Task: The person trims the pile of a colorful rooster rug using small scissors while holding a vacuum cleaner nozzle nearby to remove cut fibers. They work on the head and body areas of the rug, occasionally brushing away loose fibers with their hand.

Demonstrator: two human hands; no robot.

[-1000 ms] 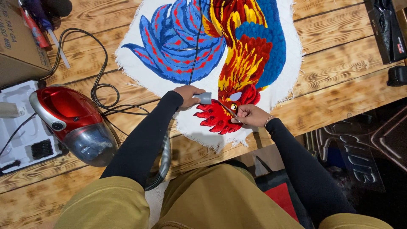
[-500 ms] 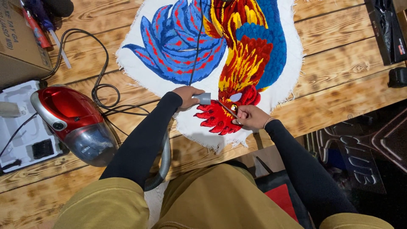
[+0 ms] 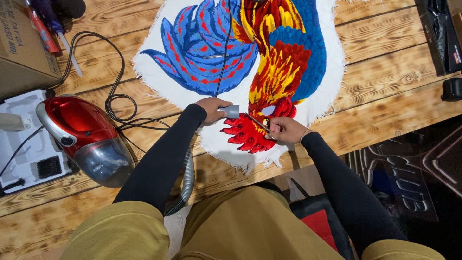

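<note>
Table (image 3: 394,96): wood planks, fills most of the view. Rug (image 3: 240,62): tufted rooster in blue, red and yellow on white backing, lies flat from centre toward 12 o'clock; red comb at its 6 o'clock end. Vacuum (image 3: 82,139): red, clear bin, at 9 o'clock, black cord looped toward 11. Hose (image 3: 186,180): grey, ribbed, runs under the left forearm toward 6. Left hand (image 3: 211,110): fingers curled shut around the grey nozzle (image 3: 231,111), mouth pointing to 3 o'clock, just above the comb. Right hand (image 3: 284,130): closed on scissors (image 3: 257,123), blades angled to 10 o'clock, tips touching the red pile just beside the nozzle.
</note>
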